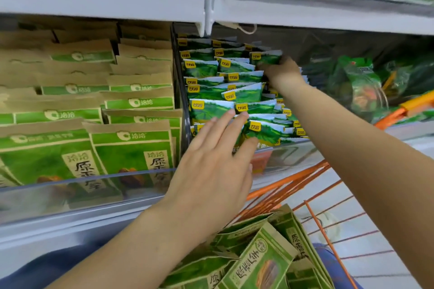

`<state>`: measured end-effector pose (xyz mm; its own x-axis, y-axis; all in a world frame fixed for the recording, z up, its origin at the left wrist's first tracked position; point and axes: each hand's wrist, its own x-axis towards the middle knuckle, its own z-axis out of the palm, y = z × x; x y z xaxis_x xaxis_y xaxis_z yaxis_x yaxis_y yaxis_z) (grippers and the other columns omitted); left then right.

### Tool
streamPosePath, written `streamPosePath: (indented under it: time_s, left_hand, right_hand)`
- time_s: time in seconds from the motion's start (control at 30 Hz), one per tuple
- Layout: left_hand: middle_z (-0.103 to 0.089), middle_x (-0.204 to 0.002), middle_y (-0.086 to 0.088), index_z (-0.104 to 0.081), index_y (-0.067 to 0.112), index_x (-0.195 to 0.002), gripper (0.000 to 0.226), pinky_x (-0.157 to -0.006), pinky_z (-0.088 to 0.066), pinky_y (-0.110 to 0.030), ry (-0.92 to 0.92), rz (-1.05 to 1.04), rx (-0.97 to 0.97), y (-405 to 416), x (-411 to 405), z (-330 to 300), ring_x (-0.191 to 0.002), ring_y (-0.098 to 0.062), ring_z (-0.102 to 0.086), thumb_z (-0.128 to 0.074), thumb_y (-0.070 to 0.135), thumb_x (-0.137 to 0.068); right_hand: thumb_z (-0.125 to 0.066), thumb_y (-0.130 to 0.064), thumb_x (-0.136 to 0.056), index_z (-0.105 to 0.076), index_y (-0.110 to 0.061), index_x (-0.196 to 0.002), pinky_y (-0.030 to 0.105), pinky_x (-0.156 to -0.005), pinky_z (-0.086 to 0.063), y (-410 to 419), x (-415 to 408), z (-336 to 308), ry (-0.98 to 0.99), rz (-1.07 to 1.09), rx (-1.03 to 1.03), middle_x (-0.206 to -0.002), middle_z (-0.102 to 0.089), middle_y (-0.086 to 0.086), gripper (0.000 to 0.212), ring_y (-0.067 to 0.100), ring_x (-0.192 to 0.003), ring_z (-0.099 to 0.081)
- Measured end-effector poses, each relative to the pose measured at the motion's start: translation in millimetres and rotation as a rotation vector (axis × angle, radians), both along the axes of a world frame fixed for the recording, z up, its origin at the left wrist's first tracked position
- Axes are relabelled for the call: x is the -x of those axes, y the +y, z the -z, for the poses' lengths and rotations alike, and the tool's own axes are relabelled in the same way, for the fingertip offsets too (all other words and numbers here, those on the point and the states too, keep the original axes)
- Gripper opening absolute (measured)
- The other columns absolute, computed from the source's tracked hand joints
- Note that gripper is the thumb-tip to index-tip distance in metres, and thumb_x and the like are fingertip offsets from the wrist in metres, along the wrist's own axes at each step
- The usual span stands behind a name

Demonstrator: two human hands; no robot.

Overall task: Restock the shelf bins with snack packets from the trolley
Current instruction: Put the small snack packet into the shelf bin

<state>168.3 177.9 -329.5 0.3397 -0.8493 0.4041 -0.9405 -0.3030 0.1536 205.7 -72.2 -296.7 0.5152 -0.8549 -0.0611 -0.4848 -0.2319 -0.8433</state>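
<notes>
Reaching into a nearly full clear plastic shelf bin [288, 157], the right hand [281, 71] grips small green foil snack packets [266, 57] at one o'clock, the left hand [211, 166] lies flat with straight fingers against the front rows, while brown-and-green paper snack bags [263, 263] wait in the orange wire trolley [328, 241] at five o'clock.

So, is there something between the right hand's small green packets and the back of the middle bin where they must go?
Nothing visible blocks them. The right hand already holds the small green packets deep inside the middle bin, above the stacked rows. The left hand rests open on the front packets, below that path.
</notes>
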Motion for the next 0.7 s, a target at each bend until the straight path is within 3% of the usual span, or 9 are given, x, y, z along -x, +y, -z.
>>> streamPosePath:
  time_s: [0.07, 0.13, 0.2, 0.3, 0.4, 0.47, 0.57, 0.63, 0.7]
  left_hand:
    - [-0.046, -0.144, -0.015, -0.064, 0.014, -0.122, 0.038, -0.114, -0.020, -0.041, 0.001, -0.005, -0.005, -0.1, 0.2, -0.1, -0.136, -0.031, -0.040, -0.053, 0.026, -0.087]
    - [-0.046, -0.144, -0.015, -0.062, 0.014, -0.124, 0.040, -0.114, -0.018, -0.040, 0.007, -0.011, -0.012, 0.4, 0.6, 0.1, -0.136, -0.031, -0.040, -0.052, 0.026, -0.087]
    - [-0.045, -0.145, -0.014, -0.061, 0.014, -0.125, 0.041, -0.114, -0.018, -0.040, 0.015, -0.012, -0.020, 0.8, 1.6, -0.8, -0.136, -0.030, -0.039, -0.049, 0.027, -0.088]
    - [-0.045, -0.145, -0.014, -0.061, 0.015, -0.124, 0.045, -0.114, -0.017, -0.040, 0.017, -0.014, -0.043, 1.2, 2.7, -2.9, -0.135, -0.031, -0.041, -0.040, 0.030, -0.089]
    - [-0.046, -0.144, -0.014, -0.062, 0.015, -0.123, 0.046, -0.112, -0.020, -0.042, 0.024, -0.010, -0.045, 1.3, 2.8, -2.6, -0.135, -0.030, -0.042, -0.036, 0.034, -0.090]
    - [-0.048, -0.143, -0.014, -0.063, 0.016, -0.122, 0.046, -0.113, -0.023, -0.042, 0.009, -0.008, -0.035, 1.0, 2.1, -2.1, -0.134, -0.030, -0.044, -0.036, 0.034, -0.089]
    - [-0.050, -0.141, -0.014, -0.065, 0.017, -0.119, 0.046, -0.113, -0.030, -0.044, -0.029, -0.010, -0.030, -0.1, -0.2, -0.8, -0.132, -0.030, -0.045, -0.035, 0.034, -0.089]
    - [-0.050, -0.141, -0.014, -0.065, 0.017, -0.119, 0.046, -0.111, -0.030, -0.045, -0.043, -0.014, -0.030, -0.8, -0.6, 0.5, -0.133, -0.031, -0.044, -0.035, 0.033, -0.089]
    - [-0.049, -0.142, -0.013, -0.065, 0.017, -0.119, 0.046, -0.112, -0.030, -0.045, -0.049, -0.017, -0.035, -0.9, -0.1, 1.2, -0.134, -0.031, -0.044, -0.034, 0.033, -0.089]
  right_hand:
    - [-0.054, -0.028, -0.098, -0.024, -0.008, -0.149, 0.039, -0.096, -0.043, 1.1, 10.4, -9.0, -0.007, 0.032, -0.009, -0.138, -0.046, 0.012, 0.063, 0.029, -0.121, -0.051]
    - [-0.053, -0.022, -0.098, -0.032, -0.003, -0.144, 0.038, -0.101, -0.040, 4.2, 21.4, -13.1, -0.022, 0.024, -0.022, -0.142, -0.045, 0.014, 0.055, 0.031, -0.126, -0.047]
    - [-0.055, -0.016, -0.095, -0.042, -0.002, -0.138, 0.040, -0.100, -0.045, 13.6, 30.0, -15.4, 0.011, 0.016, -0.057, -0.135, -0.053, 0.017, 0.047, 0.032, -0.120, -0.054]
    - [-0.057, -0.005, -0.093, -0.034, -0.009, -0.145, 0.049, -0.093, -0.052, 16.1, 35.6, -13.8, -0.066, 0.021, -0.196, -0.125, -0.058, 0.018, 0.057, 0.030, -0.102, -0.062]
    - [-0.067, -0.006, -0.087, -0.059, -0.011, -0.117, 0.051, -0.089, -0.052, 9.9, 31.3, -4.5, -0.116, 0.082, -0.180, -0.113, -0.065, 0.021, 0.032, 0.037, -0.100, -0.064]
    - [-0.073, -0.011, -0.083, -0.063, -0.010, -0.105, 0.044, -0.087, -0.053, 8.9, 25.8, -1.0, -0.143, 0.116, -0.162, -0.108, -0.066, 0.017, 0.023, 0.037, -0.102, -0.063]
    - [-0.071, -0.019, -0.087, -0.052, -0.010, -0.111, 0.029, -0.079, -0.040, -5.4, 13.4, 7.5, -0.225, 0.156, -0.142, -0.104, -0.053, 0.005, 0.031, 0.023, -0.095, -0.052]
    - [-0.070, -0.021, -0.088, -0.054, -0.012, -0.107, 0.028, -0.082, -0.038, -15.1, 5.6, 9.7, -0.269, 0.162, -0.156, -0.102, -0.051, 0.003, 0.026, 0.018, -0.093, -0.049]
    - [-0.073, -0.023, -0.085, -0.055, -0.016, -0.088, 0.029, -0.084, -0.042, -20.7, -0.7, 10.3, -0.259, 0.158, -0.123, -0.096, -0.056, 0.003, 0.020, 0.018, -0.086, -0.054]
